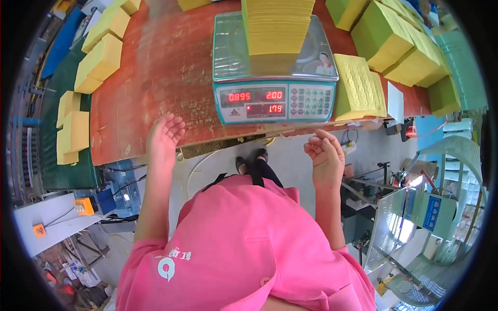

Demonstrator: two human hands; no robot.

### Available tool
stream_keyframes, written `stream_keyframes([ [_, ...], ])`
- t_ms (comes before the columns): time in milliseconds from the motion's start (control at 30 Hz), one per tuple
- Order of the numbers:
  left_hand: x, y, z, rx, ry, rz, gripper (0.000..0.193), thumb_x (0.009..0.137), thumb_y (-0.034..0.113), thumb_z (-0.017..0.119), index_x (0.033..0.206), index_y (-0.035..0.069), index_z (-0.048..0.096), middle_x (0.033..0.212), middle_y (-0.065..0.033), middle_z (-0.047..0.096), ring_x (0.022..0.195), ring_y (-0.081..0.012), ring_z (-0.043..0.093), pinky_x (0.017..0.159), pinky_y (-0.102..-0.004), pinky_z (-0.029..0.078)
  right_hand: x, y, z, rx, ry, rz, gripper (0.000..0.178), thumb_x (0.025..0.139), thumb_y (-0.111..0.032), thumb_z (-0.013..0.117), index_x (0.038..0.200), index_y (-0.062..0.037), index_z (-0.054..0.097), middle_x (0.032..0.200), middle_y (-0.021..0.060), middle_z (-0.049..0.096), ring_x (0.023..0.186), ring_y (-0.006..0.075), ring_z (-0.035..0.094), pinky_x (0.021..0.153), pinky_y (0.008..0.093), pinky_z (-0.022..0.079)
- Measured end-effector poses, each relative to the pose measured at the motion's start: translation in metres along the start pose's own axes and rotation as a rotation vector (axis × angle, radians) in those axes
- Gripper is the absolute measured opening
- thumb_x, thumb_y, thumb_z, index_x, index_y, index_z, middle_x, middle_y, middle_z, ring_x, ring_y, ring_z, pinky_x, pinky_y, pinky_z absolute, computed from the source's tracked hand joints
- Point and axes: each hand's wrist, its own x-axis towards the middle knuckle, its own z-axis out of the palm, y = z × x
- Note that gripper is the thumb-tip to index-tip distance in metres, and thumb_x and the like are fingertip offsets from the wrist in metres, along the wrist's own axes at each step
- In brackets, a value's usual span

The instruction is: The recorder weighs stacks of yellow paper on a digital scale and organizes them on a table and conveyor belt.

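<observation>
A tall stack of yellow paper sheets (277, 26) stands on the steel pan of a teal electronic scale (228, 59), whose red digits are lit. My left hand (167, 133) hovers at the front edge of the red table, left of the scale, with loosely bent fingers and nothing in it. Just off the table edge, below the scale's right corner, my right hand (326, 150) is raised, its fingers curled loosely and apart, also empty. Beside the scale on the right leans a yellow paper block with round embossed marks (358, 88). Neither hand touches the paper or the scale.
More yellow paper blocks (384, 39) crowd the table's right side. Others line the left edge (104, 59) and a green surface (70, 179). The red tabletop (155, 67) is worn. Machinery with a perforated metal guard (389, 228) stands at lower right; orange switch boxes (84, 206) sit at left.
</observation>
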Motion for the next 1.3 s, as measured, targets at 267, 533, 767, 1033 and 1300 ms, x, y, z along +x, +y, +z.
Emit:
stream_keyframes([
  [267,0.022,0.029,0.059,0.109,-0.216,0.104,0.036,0.098,0.030,0.052,0.118,0.000,0.057,0.112,-0.0145,0.064,0.105,-0.0225,0.061,0.092,-0.0367,0.049,0.007,0.006,0.006,0.032,0.011,0.033,0.024,0.098,-0.010,0.046,0.112,0.0025,0.061,0.095,0.0108,0.068,0.084,0.0171,0.065,0.082,0.0334,0.053],
  [533,0.096,0.150,0.202,0.060,-0.291,0.117,0.074,0.091,0.057,0.054,0.136,-0.002,0.045,0.132,-0.0206,0.054,0.123,-0.0307,0.052,0.101,-0.0473,0.043,0.090,-0.042,0.060,-0.327,-0.200,-0.272,0.039,0.101,-0.021,0.043,0.132,0.0014,0.052,0.123,0.0121,0.061,0.108,0.0202,0.061,0.093,0.0336,0.049],
  [767,0.134,0.156,0.321,0.183,-0.521,-0.097,0.055,0.083,0.037,0.075,0.130,0.014,0.056,0.120,-0.0039,0.065,0.110,-0.0203,0.061,0.092,-0.0384,0.050,0.242,-0.037,0.105,-0.474,-0.257,-0.219,0.051,0.102,-0.040,0.039,0.135,-0.0035,0.051,0.139,0.0133,0.052,0.130,0.0236,0.046,0.111,0.0357,0.032],
  [1033,0.088,0.156,0.292,0.359,-0.577,-0.180,0.049,0.097,0.043,0.051,0.134,0.011,0.054,0.124,-0.0041,0.064,0.109,-0.0178,0.063,0.089,-0.0352,0.052,0.126,-0.052,0.067,-0.358,-0.334,-0.344,0.047,0.096,-0.028,0.054,0.133,0.0004,0.049,0.126,0.0144,0.059,0.120,0.0223,0.054,0.101,0.0338,0.042],
  [1300,0.091,0.140,0.296,0.414,-0.770,-0.276,0.051,0.098,0.046,0.049,0.135,0.010,0.053,0.123,-0.0044,0.064,0.112,-0.0193,0.061,0.094,-0.0350,0.049,0.091,0.016,0.007,0.316,-0.311,0.476,0.045,0.101,-0.036,0.050,0.136,-0.0085,0.047,0.133,0.0074,0.054,0.118,0.0190,0.054,0.099,0.0379,0.047],
])
